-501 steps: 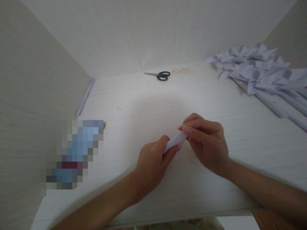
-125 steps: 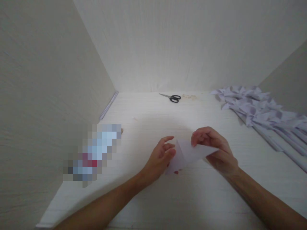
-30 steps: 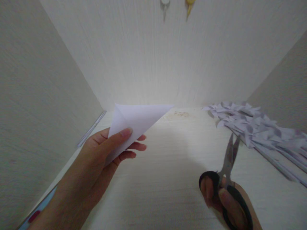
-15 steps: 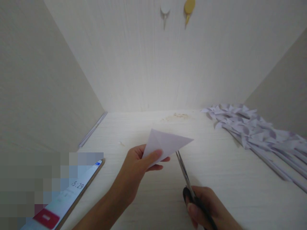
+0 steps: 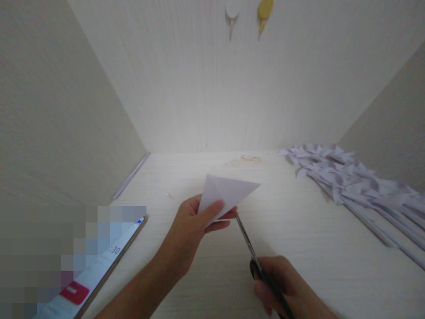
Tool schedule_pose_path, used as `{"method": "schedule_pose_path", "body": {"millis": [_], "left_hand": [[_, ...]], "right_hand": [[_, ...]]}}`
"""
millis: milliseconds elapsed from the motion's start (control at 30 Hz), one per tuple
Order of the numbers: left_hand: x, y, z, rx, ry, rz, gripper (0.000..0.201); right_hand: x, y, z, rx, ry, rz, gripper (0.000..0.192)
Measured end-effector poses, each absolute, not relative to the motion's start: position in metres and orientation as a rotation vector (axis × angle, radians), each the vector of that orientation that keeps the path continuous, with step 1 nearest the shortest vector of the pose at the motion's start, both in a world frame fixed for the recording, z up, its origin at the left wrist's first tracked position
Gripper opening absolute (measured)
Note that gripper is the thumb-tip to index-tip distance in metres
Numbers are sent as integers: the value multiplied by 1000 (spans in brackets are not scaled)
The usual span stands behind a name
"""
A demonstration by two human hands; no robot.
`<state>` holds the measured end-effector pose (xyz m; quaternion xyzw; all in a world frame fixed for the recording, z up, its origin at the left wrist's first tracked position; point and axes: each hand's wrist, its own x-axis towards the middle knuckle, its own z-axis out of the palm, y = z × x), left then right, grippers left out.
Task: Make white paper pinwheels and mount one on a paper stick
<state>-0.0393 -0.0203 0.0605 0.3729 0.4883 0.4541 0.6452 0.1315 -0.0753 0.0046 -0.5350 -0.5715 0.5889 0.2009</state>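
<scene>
The white wood-grain desk (image 5: 299,248) spreads under both hands, walled in by pale panels behind and to either side. To the right of the hands and well apart from them, a long heap of folded white paper pinwheels (image 5: 352,181) on paper sticks runs along the desk toward the right edge. Down to the left of the gripping hand, a smartphone (image 5: 96,274) lies flat with its screen lit, partly blurred.

The left hand (image 5: 192,226) is closed on a folded white paper triangle (image 5: 227,192), thumb pressed on the near face and fingers behind it, holding it up off the desk with its long point aimed right. The right hand (image 5: 285,288), low and to the right of that grip, is clenched around the black handles of a pair of scissors (image 5: 252,252). The blades slant up and left, their tips meeting the triangle's lower edge just beside the left thumb; whether the blades are parted cannot be told.

High above the grip, 2 wall hooks, 1 white (image 5: 231,12) and 1 yellow (image 5: 264,11), sit on the back panel.
</scene>
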Motion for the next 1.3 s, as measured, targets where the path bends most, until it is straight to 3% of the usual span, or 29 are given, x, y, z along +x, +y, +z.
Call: {"method": "schedule_pose_path", "body": {"millis": [1300], "left_hand": [[-40,-21,60,971,1099,1030,23]], "right_hand": [[129,-75,12,-1554,-1644,1620,33]]}}
